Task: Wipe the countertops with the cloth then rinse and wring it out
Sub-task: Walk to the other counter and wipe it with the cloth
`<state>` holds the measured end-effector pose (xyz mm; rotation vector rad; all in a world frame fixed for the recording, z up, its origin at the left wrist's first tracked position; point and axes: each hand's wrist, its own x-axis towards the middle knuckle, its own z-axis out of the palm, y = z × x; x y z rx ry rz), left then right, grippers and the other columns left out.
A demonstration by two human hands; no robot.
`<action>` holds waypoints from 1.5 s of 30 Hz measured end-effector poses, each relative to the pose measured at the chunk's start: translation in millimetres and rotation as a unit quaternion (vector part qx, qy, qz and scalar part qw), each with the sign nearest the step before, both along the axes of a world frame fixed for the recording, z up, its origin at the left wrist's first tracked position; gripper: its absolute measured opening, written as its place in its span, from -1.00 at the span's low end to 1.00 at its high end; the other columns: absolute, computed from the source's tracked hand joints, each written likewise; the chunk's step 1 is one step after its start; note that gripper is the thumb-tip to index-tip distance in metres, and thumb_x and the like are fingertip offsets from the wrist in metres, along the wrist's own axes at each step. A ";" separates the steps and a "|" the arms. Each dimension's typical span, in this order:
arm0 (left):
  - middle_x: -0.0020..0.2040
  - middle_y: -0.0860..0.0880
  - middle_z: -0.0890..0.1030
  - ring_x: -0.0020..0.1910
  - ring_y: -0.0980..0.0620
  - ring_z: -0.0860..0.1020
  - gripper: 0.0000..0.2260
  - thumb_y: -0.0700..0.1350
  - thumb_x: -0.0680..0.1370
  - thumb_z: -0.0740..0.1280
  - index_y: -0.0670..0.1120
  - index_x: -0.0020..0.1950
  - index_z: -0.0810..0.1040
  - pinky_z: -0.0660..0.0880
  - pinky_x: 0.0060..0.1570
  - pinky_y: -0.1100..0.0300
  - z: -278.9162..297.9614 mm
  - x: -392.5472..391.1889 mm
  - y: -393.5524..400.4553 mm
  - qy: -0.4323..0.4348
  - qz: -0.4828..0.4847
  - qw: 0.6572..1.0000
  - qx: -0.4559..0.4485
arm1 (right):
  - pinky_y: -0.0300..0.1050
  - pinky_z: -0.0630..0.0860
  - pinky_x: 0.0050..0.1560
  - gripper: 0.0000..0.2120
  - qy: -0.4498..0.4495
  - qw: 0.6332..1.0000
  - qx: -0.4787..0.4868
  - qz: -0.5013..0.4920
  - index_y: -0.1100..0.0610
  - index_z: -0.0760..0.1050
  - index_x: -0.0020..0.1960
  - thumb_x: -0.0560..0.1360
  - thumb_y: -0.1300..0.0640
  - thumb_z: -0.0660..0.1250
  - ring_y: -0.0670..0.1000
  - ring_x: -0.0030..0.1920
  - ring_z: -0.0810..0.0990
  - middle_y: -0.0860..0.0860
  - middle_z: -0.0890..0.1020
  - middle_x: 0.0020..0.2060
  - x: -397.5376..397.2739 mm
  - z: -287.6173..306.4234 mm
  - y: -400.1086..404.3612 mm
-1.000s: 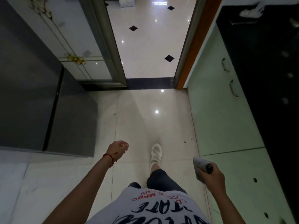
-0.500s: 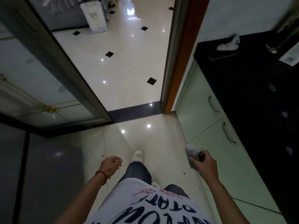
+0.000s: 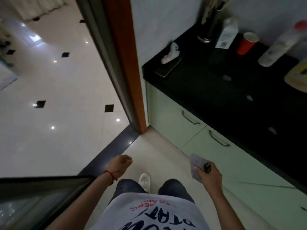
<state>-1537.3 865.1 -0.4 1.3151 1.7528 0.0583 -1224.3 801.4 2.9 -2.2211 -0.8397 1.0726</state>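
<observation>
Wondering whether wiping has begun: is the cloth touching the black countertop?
No, the right hand holds the cloth in the air beside the green cabinets, below the countertop.

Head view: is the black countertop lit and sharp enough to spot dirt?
Head view: black countertop is dark, showing only faint ceiling-light reflections; the red cup and bottles behind are motion-blurred; wide-angle bends the door frame; glare spots dot the floor.

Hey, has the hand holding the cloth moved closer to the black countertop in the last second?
Yes. The right hand holding the cloth has moved forward along the green cabinets, toward the doorway end of the black countertop, not yet over it.
</observation>
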 end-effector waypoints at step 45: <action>0.42 -0.06 0.38 0.43 -0.05 0.19 -0.55 0.13 0.50 0.10 0.06 0.37 0.29 0.18 0.36 -0.13 -19.0 237.1 354.5 0.109 -0.536 0.772 0.324 | 0.14 0.36 0.31 -0.41 -0.322 0.938 0.125 0.009 0.18 0.31 0.37 0.37 0.32 0.39 0.15 0.40 0.32 0.17 0.42 0.36 132.3 -2.7 365.1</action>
